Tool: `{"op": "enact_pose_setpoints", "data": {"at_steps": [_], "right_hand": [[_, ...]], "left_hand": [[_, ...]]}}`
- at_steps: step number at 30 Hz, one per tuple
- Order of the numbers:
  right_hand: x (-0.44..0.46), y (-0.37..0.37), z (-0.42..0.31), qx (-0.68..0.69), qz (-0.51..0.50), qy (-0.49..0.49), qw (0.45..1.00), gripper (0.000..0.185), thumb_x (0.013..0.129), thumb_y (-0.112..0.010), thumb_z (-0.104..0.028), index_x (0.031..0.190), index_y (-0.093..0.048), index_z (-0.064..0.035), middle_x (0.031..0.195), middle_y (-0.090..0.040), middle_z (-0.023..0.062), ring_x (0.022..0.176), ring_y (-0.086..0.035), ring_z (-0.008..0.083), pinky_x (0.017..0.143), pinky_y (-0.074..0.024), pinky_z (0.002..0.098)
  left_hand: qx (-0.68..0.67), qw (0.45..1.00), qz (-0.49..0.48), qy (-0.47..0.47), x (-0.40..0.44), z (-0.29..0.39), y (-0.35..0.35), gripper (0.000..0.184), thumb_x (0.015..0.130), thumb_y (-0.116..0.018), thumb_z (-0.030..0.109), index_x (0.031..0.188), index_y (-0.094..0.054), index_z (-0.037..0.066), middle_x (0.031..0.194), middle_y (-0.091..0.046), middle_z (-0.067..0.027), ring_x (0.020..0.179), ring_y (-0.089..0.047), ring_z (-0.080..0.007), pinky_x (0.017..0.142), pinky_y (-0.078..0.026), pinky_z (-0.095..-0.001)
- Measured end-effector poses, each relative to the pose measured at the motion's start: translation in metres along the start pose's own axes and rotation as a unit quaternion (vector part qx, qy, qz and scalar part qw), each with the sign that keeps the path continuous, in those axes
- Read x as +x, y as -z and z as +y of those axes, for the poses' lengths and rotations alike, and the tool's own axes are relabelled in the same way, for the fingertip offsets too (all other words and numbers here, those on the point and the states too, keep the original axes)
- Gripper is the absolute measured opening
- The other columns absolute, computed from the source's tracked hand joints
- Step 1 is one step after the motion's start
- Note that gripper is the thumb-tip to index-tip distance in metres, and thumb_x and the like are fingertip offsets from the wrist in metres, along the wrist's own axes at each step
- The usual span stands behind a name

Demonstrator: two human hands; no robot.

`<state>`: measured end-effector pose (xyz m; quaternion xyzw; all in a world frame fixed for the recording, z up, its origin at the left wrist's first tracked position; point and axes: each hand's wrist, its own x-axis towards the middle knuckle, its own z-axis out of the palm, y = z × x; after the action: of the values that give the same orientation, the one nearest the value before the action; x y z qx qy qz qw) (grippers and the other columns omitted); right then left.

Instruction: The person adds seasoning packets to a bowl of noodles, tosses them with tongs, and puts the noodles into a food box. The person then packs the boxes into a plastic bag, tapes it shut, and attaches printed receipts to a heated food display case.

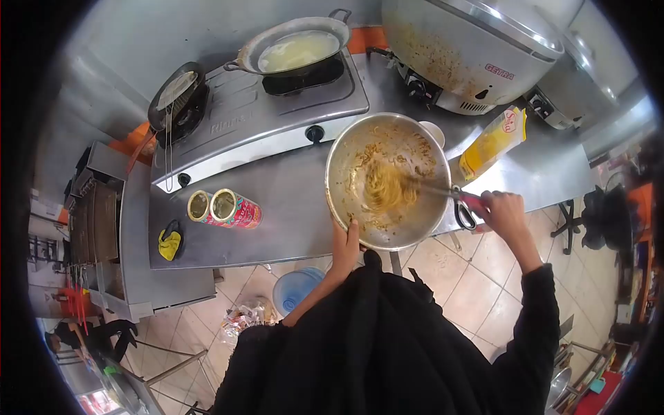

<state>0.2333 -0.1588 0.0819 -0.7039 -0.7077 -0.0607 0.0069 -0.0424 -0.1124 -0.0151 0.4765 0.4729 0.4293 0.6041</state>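
A large metal bowl (337, 200) stands at the front edge of the steel counter, with a yellow-brown mixture (387, 187) and dark bits inside. My left hand (344, 245) grips its near left rim, thumb on the outside. My right hand (503, 214) is closed round the red handle of a long utensil (443, 189) that reaches into the mixture. Motion blur hides the utensil's head, so I cannot make out its kind. Beside the bowl, below my right hand's wrist side, show the black handle loops of scissors (465, 218). A yellow packet (492, 144) lies behind my right hand.
A gas stove (235, 117) carries a pan of pale liquid (304, 52) and a dark pan with a strainer (178, 93). Two open cans (238, 211) and a yellow cloth (169, 243) sit at left. A large rice cooker (470, 59) stands behind. A blue water jug (296, 290) is on the floor.
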Motion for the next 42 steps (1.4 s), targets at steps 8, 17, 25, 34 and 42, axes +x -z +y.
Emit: {"op": "enact_pose_setpoints", "data": {"at_steps": [8, 17, 25, 34, 42], "right_hand": [[0.001, 0.001, 0.002, 0.018, -0.021, 0.025, 0.999, 0.027, 0.066, -0.056, -0.035, 0.062, -0.054, -0.0086, 0.048, -0.050, 0.0076, 0.043, -0.050, 0.0228, 0.041, -0.0384, 0.0328], [0.008, 0.003, -0.004, 0.063, -0.001, 0.036, 0.997, 0.026, 0.070, -0.052, -0.035, 0.068, -0.054, -0.0089, 0.050, -0.050, 0.0075, 0.044, -0.049, 0.0247, 0.041, -0.0372, 0.0329], [0.003, 0.002, -0.006, 0.068, -0.020, 0.064, 0.995, 0.030, 0.070, -0.051, -0.037, 0.062, -0.053, -0.0083, 0.050, -0.050, 0.0069, 0.046, -0.051, 0.0228, 0.041, -0.0380, 0.0317], [-0.006, -0.003, 0.002, 0.070, -0.009, 0.042, 0.997, 0.029, 0.068, -0.052, -0.039, 0.064, -0.053, -0.0100, 0.047, -0.048, 0.0071, 0.044, -0.050, 0.0228, 0.040, -0.0377, 0.0317], [-0.011, -0.010, -0.004, 0.088, -0.009, 0.028, 0.996, 0.023, 0.070, -0.052, -0.035, 0.070, -0.057, -0.0127, 0.054, -0.053, 0.0061, 0.045, -0.049, 0.0238, 0.042, -0.0372, 0.0331]], "left_hand": [[0.004, 1.000, 0.012, -0.003, 0.002, -0.004, -0.002, 0.044, 0.081, -0.035, 0.013, 0.118, -0.012, 0.002, 0.084, -0.047, -0.0124, 0.050, -0.050, -0.0100, 0.034, -0.040, -0.0183], [0.010, 1.000, -0.010, 0.004, 0.005, -0.001, -0.002, 0.045, 0.081, -0.037, 0.018, 0.117, -0.014, 0.004, 0.091, -0.045, -0.0110, 0.055, -0.051, -0.0096, 0.033, -0.040, -0.0149], [0.034, 0.999, 0.005, -0.018, 0.005, 0.001, -0.007, 0.043, 0.081, -0.036, 0.014, 0.117, -0.014, 0.004, 0.081, -0.048, -0.0121, 0.046, -0.048, -0.0102, 0.034, -0.040, -0.0178], [0.060, 0.998, 0.002, -0.029, 0.007, 0.000, -0.007, 0.046, 0.080, -0.037, 0.014, 0.119, -0.013, 0.005, 0.081, -0.049, -0.0120, 0.046, -0.048, -0.0104, 0.034, -0.040, -0.0187], [0.051, 0.998, -0.013, -0.036, 0.010, -0.003, -0.010, 0.047, 0.080, -0.037, 0.012, 0.120, -0.011, 0.005, 0.087, -0.047, -0.0121, 0.049, -0.048, -0.0096, 0.035, -0.040, -0.0174]]}}
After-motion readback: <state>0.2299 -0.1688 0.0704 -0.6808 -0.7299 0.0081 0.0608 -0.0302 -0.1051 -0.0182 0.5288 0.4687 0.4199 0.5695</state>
